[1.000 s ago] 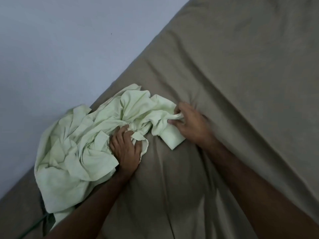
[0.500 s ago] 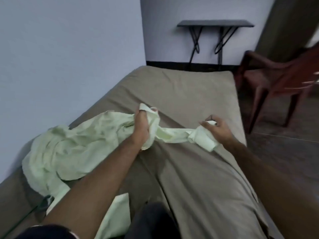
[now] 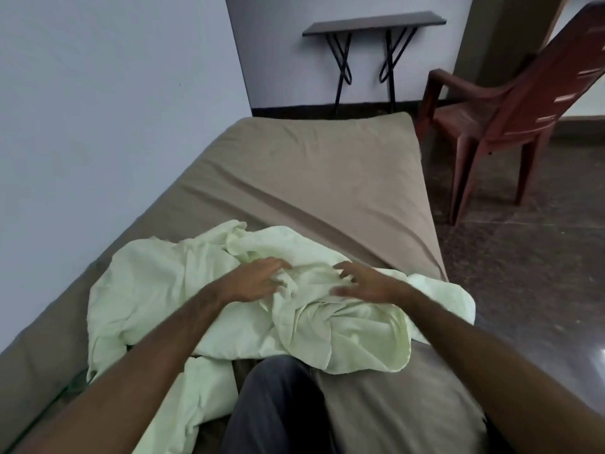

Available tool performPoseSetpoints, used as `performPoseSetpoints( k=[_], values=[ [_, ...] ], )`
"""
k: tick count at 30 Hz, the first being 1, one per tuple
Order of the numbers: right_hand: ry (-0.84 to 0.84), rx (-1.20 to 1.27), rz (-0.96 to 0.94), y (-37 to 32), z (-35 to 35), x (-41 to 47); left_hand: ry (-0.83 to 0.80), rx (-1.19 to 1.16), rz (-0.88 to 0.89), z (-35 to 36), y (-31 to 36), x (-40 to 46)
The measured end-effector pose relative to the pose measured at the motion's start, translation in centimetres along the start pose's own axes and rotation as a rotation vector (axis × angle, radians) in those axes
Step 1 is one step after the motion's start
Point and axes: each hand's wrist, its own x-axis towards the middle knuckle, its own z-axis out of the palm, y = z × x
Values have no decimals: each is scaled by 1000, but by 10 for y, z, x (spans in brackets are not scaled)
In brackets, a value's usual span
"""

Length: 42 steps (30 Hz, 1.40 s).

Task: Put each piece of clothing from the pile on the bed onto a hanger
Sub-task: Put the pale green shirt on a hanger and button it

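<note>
A crumpled pale green garment (image 3: 183,290) lies heaped on the brown-sheeted bed (image 3: 320,178), filling the lower middle of the view, with one fold trailing toward 7 o'clock beside the person's dark-trousered knee (image 3: 278,404). The left hand (image 3: 258,280) lies on top of the heap with its fingers loosely spread, gripping nothing, and the right hand (image 3: 366,283), slightly blurred, is at 3 o'clock of it, fingers splayed apart over the cloth and holding nothing. Toward 1 o'clock a reddish-brown plastic chair (image 3: 510,103) stands on the floor beside the bed, and at 12 o'clock a dark wall shelf (image 3: 373,22) sits on black wire brackets.
</note>
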Motion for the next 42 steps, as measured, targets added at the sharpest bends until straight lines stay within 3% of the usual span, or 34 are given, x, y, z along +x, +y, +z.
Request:
performPoseSetpoints(
  k=[2, 4, 9, 14, 18, 25, 26, 28, 30, 33, 39, 42],
  values=[
    [-18, -365, -53, 4, 25, 12, -127, 46, -60, 13, -19, -8],
    [63, -481, -109, 10, 36, 19, -153, 87, -83, 29, -27, -10],
    [332, -12, -101, 33, 2, 13, 93, 104, 70, 35, -22, -13],
    [557, 129, 55, 66, -61, -14, 282, 472, 172, 23, -25, -20],
    [341, -65, 115, 79, -53, -31, 180, 240, 37, 20, -19, -35],
    [686, -491, -307, 4, 10, -37, 206, 144, 49, 30, 0, -17],
    [668, -567, -299, -4, 19, -34, 196, 112, 55, 31, 8, -11],
    [552, -605, -108, -10, 32, -27, 178, 53, 97, 33, 28, 0],
    [506, -509, 81, -5, 37, -22, 158, 25, 148, 38, 50, 12],
    [573, -272, 152, 13, 38, -22, 113, -4, 181, 49, 75, 27],
    [436, 829, 127, 28, 8, -34, 138, -13, 174, 73, 107, 47],
    [343, 1072, 62, 32, -9, -47, 245, -17, 166, 80, 114, 50]
  ],
)
